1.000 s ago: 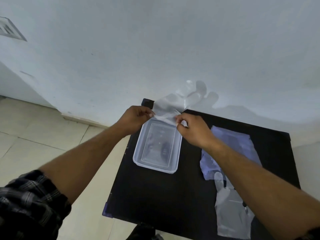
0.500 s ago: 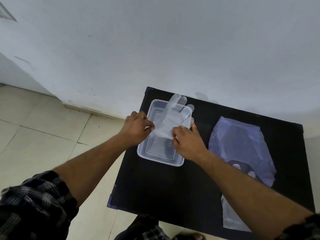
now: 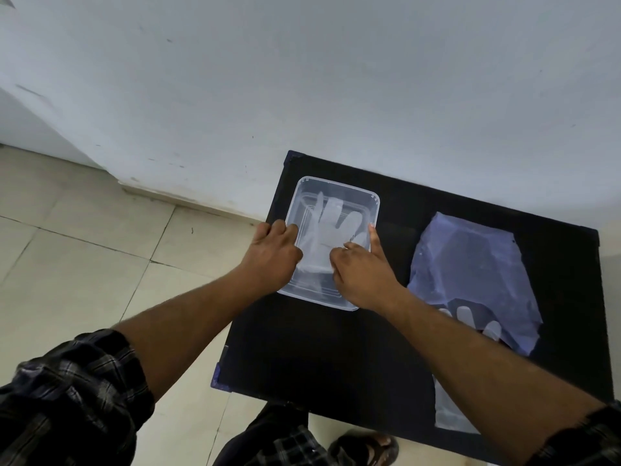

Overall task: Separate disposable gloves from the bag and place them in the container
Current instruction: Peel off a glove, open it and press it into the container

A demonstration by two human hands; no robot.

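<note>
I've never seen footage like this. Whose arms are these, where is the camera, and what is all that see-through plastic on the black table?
No machine here: a person wears a camera on the head, so you look down along their own bare arms. The left hand and right hand are both at a clear plastic container on a black table, pressing a thin see-through disposable glove flat inside it. Its fingers point toward the wall. To the right lies a bluish plastic bag, and more gloves poke out from its near edge, partly hidden by the right forearm. Whether either hand pinches the glove or only presses it, I cannot tell.
</note>
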